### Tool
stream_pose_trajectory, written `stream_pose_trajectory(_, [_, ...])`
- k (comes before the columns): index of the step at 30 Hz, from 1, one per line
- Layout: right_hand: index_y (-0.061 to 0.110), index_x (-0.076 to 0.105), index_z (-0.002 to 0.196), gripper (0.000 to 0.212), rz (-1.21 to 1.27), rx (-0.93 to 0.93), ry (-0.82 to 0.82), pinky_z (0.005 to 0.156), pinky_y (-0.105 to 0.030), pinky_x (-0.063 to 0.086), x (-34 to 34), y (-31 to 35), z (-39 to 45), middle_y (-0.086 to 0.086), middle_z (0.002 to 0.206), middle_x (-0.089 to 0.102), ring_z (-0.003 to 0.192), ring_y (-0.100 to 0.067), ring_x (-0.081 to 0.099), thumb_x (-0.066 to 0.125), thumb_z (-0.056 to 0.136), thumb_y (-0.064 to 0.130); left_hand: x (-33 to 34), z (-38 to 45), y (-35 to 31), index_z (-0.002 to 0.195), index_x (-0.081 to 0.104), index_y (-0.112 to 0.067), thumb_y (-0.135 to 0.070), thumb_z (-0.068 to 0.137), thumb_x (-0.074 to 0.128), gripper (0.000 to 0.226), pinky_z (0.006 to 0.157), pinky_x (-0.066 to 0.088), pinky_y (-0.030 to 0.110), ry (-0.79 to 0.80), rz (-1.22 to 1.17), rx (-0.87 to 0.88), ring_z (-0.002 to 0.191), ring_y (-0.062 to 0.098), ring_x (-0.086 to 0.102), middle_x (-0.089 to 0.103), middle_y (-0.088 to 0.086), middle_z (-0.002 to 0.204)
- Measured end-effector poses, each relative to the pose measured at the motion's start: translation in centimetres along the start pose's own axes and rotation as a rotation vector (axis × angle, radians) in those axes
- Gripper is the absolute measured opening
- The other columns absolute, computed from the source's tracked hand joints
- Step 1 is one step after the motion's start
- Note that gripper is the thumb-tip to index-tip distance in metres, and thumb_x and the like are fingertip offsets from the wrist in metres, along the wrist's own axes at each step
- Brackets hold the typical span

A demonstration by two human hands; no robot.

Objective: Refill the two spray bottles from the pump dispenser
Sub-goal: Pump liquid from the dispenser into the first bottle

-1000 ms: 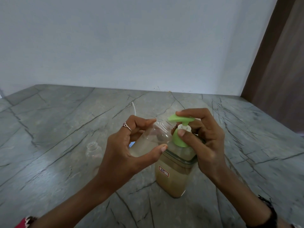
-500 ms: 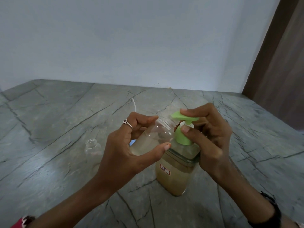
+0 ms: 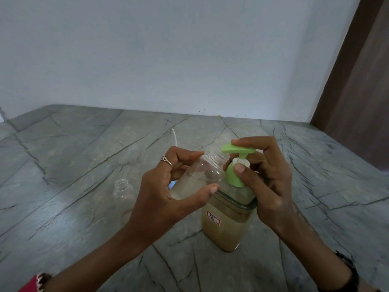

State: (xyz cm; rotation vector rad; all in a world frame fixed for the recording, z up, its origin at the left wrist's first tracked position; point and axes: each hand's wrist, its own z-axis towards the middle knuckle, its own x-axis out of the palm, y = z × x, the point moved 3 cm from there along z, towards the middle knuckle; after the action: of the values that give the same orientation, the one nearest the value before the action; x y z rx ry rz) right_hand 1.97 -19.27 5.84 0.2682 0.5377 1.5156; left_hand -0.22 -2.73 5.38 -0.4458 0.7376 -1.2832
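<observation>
The left hand (image 3: 162, 192) is wrapping its grip around a tilted clear plastic bottle (image 3: 200, 175), neck under the green spout (image 3: 237, 149). The right hand (image 3: 267, 175) is clasping the squarish pump dispenser (image 3: 227, 226) on the veined stone bench (image 3: 73, 148). A second, uncapped bottle (image 3: 123, 190) is standing left.

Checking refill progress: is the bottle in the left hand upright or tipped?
Tipped. The left hand holds the clear bottle slanted, its open neck angled up toward the green pump spout; liquid pools in its lower part.

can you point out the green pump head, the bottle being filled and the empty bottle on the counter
green pump head (image 3: 237, 149), head view, on its flat top plate
bottle being filled (image 3: 207, 170), head view, on its clear shoulder
empty bottle (image 3: 122, 189), head view, on its clear wall just below the neck
</observation>
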Motion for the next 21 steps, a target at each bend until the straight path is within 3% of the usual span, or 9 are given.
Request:
stream_pose_trajectory(3, [0.025,0.05,0.113,0.028,-0.017,-0.01,0.003,0.061,-0.031,0.055,0.04,-0.05,-0.12,0.029,0.097,0.063,0.078,-0.008,0.066,0.048,0.088,0.013,-0.08,-0.08,0.05,0.104,0.054,-0.028,-0.037,0.066,0.072,0.042,0.073,0.053,0.014,0.003,0.007,0.001,0.091,0.003,0.067,0.065,-0.012,0.107])
stream_pose_trajectory(8, [0.026,0.055,0.111,0.03,0.024,-0.01,-0.014,0.065,-0.023,0.054,0.08,-0.32,-0.04,0.025,0.095,0.066,0.079,-0.006,0.068,0.05,0.087,0.01,-0.14,-0.12,0.18,0.103,0.055,-0.027,-0.038,0.066,0.072,0.042,0.073,0.051,0.012,0.001,0.014,0.003,0.091,0.003,0.067,0.065,-0.011,0.107])
stream_pose_trajectory(11, [0.027,0.06,0.101,0.028,0.097,0.013,-0.051,0.062,-0.017,0.051,-0.07,-0.31,0.17,0.02,0.087,0.07,0.075,-0.003,0.068,0.054,0.082,0.007,-0.1,-0.11,0.05,0.102,0.055,-0.028,-0.037,0.066,0.072,0.042,0.072,0.051,0.011,0.0,0.02,0.014,0.091,0.001,0.067,0.065,-0.013,0.107])
stream_pose_trajectory(16, [0.019,0.056,0.083,0.022,0.099,0.039,-0.024,0.057,-0.005,0.042,-0.06,0.04,0.67,0.026,0.072,0.064,0.063,0.008,0.06,0.056,0.075,-0.001,-0.02,-0.06,-0.03,0.102,0.055,-0.029,-0.036,0.065,0.072,0.041,0.073,0.05,0.01,-0.003,0.02,0.031,0.091,0.0,0.066,0.065,-0.014,0.105])
stream_pose_trajectory(21, [0.021,0.053,0.09,0.018,0.092,0.028,-0.004,0.058,-0.006,0.042,0.03,0.19,0.48,0.025,0.077,0.064,0.066,0.007,0.06,0.051,0.079,0.007,-0.03,-0.03,0.02,0.102,0.055,-0.029,-0.037,0.066,0.072,0.041,0.072,0.051,0.011,0.001,0.024,0.027,0.089,0.002,0.067,0.066,-0.013,0.104])
